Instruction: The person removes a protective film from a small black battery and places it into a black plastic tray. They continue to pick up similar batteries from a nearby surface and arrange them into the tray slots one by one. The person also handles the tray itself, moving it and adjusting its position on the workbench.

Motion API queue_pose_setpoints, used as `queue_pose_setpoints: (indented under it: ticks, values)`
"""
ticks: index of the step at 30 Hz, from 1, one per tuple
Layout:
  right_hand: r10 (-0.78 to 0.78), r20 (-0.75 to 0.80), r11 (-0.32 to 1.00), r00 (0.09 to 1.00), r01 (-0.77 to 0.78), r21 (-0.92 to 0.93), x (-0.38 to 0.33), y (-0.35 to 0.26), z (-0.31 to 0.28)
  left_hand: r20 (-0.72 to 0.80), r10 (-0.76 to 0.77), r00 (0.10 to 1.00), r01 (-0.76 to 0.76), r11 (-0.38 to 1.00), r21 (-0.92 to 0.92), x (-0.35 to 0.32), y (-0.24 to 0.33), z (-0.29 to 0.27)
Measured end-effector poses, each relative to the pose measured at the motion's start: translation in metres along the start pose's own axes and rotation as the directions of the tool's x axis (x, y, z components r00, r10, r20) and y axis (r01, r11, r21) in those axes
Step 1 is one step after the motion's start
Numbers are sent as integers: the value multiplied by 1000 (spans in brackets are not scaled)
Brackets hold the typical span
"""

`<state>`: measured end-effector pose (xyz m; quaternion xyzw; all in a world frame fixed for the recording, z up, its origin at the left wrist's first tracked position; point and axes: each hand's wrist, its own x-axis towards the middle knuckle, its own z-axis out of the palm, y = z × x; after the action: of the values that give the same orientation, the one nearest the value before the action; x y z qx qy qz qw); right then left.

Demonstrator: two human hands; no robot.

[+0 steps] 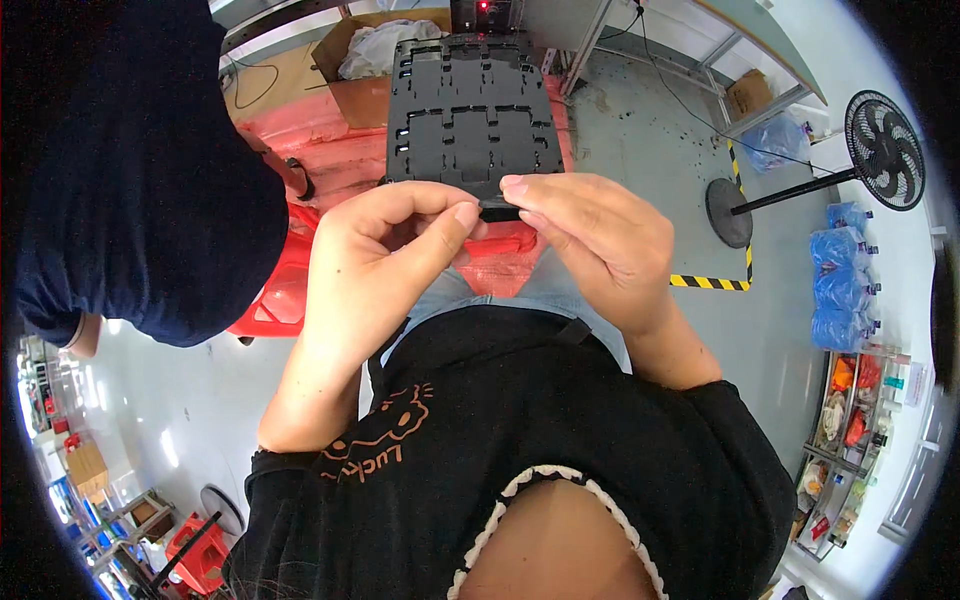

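In front of me lies a black moulded plastic tray (475, 135) with rows of raised shapes and slots, possibly the top of a stack. My left hand (390, 235) is over its near edge, thumb and forefinger pinched together; whatever is between them is too small or hidden to name. Close beside it, my right hand (600, 225) has its thumb and fingers drawn together at the tray's near right corner. Something dark shows between the two sets of fingertips, but I cannot tell it from the tray behind.
Red plastic film (340, 150) covers the surface under the tray. An open cardboard box (360, 95) stands behind. A person in dark clothing (150, 190) is close on my left. To the right are a black standing fan (884, 150) and blue-wrapped water bottles (840, 275).
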<state>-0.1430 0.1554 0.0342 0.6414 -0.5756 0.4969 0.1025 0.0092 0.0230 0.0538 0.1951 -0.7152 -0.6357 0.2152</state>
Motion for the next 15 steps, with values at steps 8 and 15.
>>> queue_pose_setpoints:
  ticks: [8, 15]
  values:
    - [-99, 21, 994, 995, 100, -40, 0, 4, -4, 51, -18, 999, 18, 1000, 7, -1, 2, -2]
    - [160, 81, 981, 984, -168, 100, 3, -9, -6, 88, -30, 996, 23, 997, 78, -1, 2, -6]
